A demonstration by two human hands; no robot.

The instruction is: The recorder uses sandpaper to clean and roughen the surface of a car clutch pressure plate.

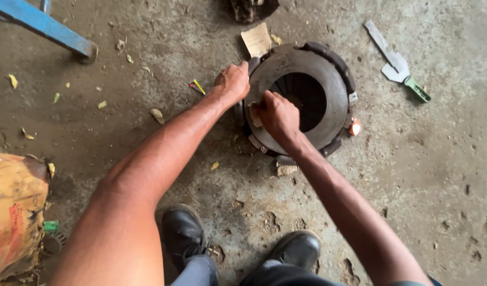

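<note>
Grey metal clutch plate (328,79) lies on the concrete floor (439,175), toward its far edge. Left hand (232,82) grips the plate's left rim, fingers curled over it. Right hand (278,115) pinches a small pale scrap (255,118) against the ring's face. A green-handled scraper (396,66) lies well apart near the far right corner.

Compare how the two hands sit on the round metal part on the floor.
The left hand grips the outer rim of the round metal part at its upper left edge, while the right hand lies on the ring's flat face, nearer the centre opening. The left hand's fingers curl over the edge; the right hand presses a small pale piece against the face. Both touch the part's left side.
</note>
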